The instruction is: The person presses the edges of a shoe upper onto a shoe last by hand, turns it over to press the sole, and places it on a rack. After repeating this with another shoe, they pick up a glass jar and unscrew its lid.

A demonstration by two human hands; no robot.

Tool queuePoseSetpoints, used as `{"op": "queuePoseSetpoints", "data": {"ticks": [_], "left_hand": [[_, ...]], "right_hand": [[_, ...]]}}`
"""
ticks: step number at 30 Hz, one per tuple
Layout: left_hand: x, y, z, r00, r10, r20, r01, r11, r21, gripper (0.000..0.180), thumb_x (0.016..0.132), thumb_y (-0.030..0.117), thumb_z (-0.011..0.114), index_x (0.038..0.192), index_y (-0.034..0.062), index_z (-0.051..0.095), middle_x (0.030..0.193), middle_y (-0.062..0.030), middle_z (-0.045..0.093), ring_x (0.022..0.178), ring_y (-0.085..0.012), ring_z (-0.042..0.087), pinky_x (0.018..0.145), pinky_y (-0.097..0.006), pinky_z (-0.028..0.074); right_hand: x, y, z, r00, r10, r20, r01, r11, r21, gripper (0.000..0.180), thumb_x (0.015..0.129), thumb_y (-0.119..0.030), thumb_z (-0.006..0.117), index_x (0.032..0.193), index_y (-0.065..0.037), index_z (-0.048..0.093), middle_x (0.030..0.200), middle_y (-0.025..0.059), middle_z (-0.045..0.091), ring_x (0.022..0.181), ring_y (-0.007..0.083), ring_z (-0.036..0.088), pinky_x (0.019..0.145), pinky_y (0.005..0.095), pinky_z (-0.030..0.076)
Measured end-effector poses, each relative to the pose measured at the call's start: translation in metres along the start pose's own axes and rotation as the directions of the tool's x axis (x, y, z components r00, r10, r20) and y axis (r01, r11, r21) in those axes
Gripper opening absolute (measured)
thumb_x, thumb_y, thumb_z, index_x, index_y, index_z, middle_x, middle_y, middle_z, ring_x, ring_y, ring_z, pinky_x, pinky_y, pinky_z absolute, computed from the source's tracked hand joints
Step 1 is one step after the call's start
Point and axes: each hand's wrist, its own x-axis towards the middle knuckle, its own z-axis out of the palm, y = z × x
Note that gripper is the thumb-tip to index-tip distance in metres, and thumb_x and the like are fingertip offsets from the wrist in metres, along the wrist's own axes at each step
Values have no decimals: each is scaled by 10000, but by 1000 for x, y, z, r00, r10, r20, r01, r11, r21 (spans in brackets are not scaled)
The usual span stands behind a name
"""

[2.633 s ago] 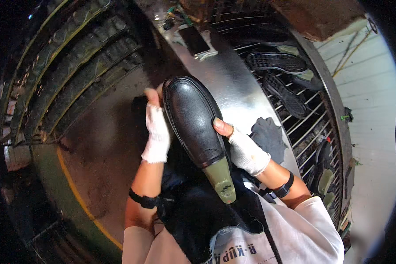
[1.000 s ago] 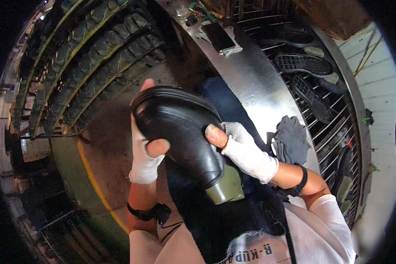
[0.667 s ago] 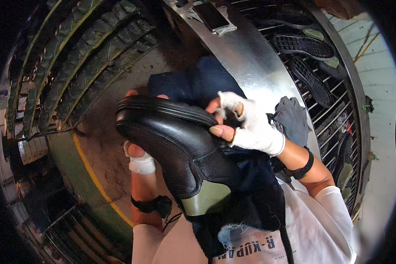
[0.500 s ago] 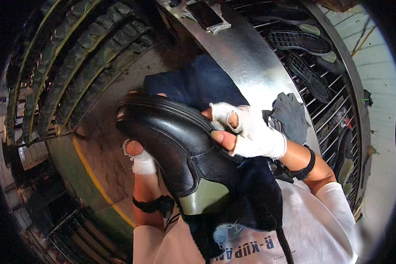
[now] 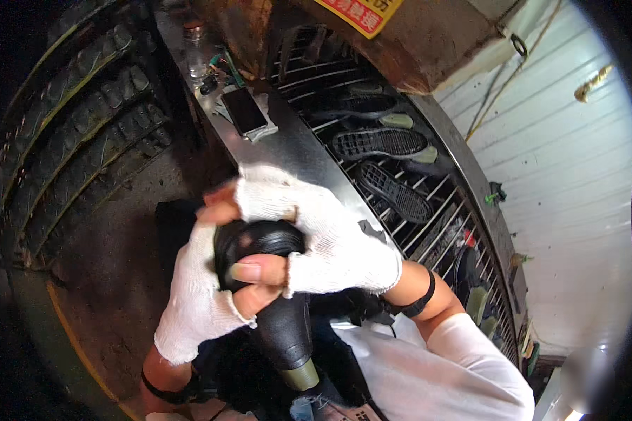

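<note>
A black leather shoe (image 5: 284,340) points away from me over my lap, its rounded toe uppermost. At its near end shows a pale green piece (image 5: 302,377), which looks like a shoe last. My left hand (image 5: 193,298), in a white fingerless knit glove, is wrapped round the toe's left side. From the right, my right hand (image 5: 340,245), gloved the same way, grips the toe with its thumb laid across the front. The fingers of both hands meet around the toe and hide much of the sole edge. Dark cloth (image 5: 225,358) lies under the shoe.
Right of my hands runs a metal ledge (image 5: 305,158) bearing a phone (image 5: 244,112) and a clear jar (image 5: 195,52). Beyond it, a barred rack (image 5: 442,210) holds several black soles (image 5: 379,144). Shelves (image 5: 84,133) with rows of shoe-like shapes stand at the left.
The shoe has swung from lying slantwise to pointing away from me. My left hand has come up from beneath onto the toe, and my right hand has moved left onto it. The view has shifted right.
</note>
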Motion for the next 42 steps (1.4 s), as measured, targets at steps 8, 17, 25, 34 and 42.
{"op": "queuePoseSetpoints", "data": {"ticks": [8, 17, 25, 34, 42], "left_hand": [[-8, 59, -17, 829, 317, -460, -63, 871, 487, 621, 878, 217, 873, 1368, 5, 557, 1180, -145, 730, 1040, -228, 744, 936, -350, 579], [-46, 4, 7, 918, 4, -397, 177, 891, 418, 1193, 674, 354, 1020, 1599, 39, 336, 1363, -251, 667, 1200, -383, 728, 1002, -416, 592], [-75, -18, 67, 942, -11, -334, 88, 972, 217, 1058, 904, 145, 854, 1675, -51, 157, 1505, -343, 512, 1289, -390, 654, 1059, -426, 554], [-50, 5, -14, 1000, -16, -22, 17, 997, 76, 916, 724, 131, 948, 1521, -4, 517, 1398, -164, 686, 1330, -269, 647, 1139, -383, 502], [-96, -47, -23, 887, -163, 431, -214, 683, 698, 514, 798, 33, 667, 1250, 242, 796, 1528, -17, 639, 1535, -338, 464, 1279, -498, 345]], "right_hand": [[-57, 2, 40, 996, 79, 38, -88, 918, 388, 1315, 679, -507, 991, 1653, -14, 259, 1649, 155, 416, 1512, 263, 411, 1257, 397, 296], [-129, 27, 25, 737, 649, 188, -631, 562, 535, 872, 788, -336, 910, 1501, -10, 530, 1239, 36, 697, 1053, 132, 652, 946, 288, 522], [-140, 35, -3, 611, 788, 75, -749, 546, 376, 500, 725, -348, 851, 1085, -7, 787, 938, 68, 768, 807, 149, 697, 726, 290, 555], [-108, 62, 71, 968, 224, -109, -120, 804, 583, 1174, 897, -690, 733, 1692, 18, 238, 1687, 178, 385, 1568, 264, 344, 1295, 394, 239], [-42, 112, 78, 871, 489, 54, -460, 771, 441, 636, 1046, -208, 720, 1590, 20, 483, 1403, 85, 608, 1309, 149, 548, 1143, 309, 428]]}}
